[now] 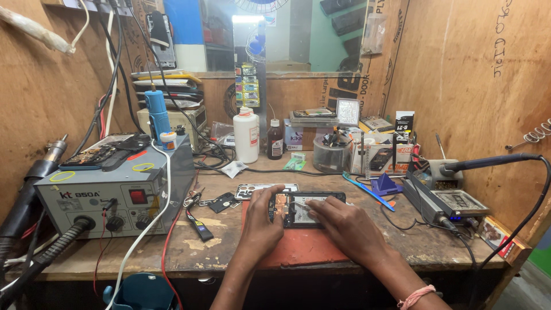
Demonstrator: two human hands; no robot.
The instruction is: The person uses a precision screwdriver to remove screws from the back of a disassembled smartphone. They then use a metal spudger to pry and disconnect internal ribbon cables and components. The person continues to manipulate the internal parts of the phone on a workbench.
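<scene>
Far left, a grey hot-air rework station (109,198) stands on the wooden bench (229,250), with a dismantled phone (94,155) lying on its top. Behind it, a white bottle (246,135) stands beside a small dark bottle (275,139). At centre, an opened phone (304,208) lies flat on a red mat (298,247). The left hand (261,221) grips the phone's left end, fingers curled around its edge. The right hand (344,227) rests over the phone's right half, fingers pinching a thin metal tool (299,204) whose tip touches the interior. Far right, a soldering iron (488,162) sits in its stand.
</scene>
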